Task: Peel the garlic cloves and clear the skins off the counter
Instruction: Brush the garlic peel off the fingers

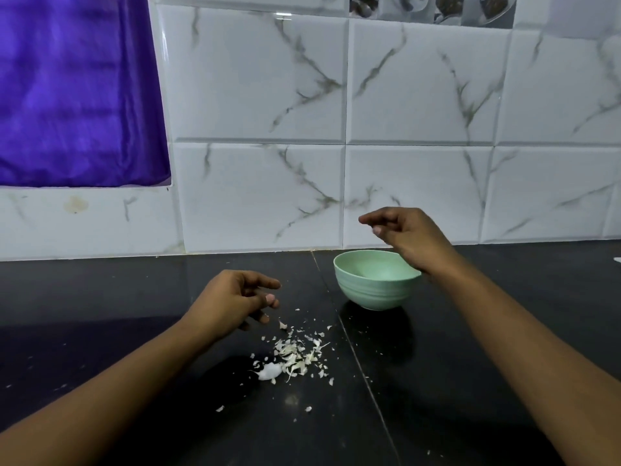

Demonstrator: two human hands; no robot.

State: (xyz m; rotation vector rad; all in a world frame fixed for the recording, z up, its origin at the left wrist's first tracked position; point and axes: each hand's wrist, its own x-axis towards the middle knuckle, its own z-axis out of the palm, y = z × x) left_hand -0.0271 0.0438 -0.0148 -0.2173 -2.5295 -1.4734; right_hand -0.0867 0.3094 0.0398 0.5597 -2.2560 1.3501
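A heap of pale garlic skins (297, 356) lies scattered on the black counter (134, 348), with one larger white piece (270, 370) at its left edge. A mint-green bowl (373, 285) stands behind and to the right of the heap; its inside is mostly hidden. My left hand (235, 299) hovers just left of and above the skins, fingers loosely curled, nothing visible in it. My right hand (401, 232) hangs above the bowl with its fingers relaxed and pointing left, holding nothing that I can see.
A white marble-patterned tiled wall (336, 129) rises right behind the counter. A purple cloth (74, 89) fills an opening at the upper left. Small skin flakes (220, 408) lie apart from the heap towards the front. A joint line runs diagonally across the counter.
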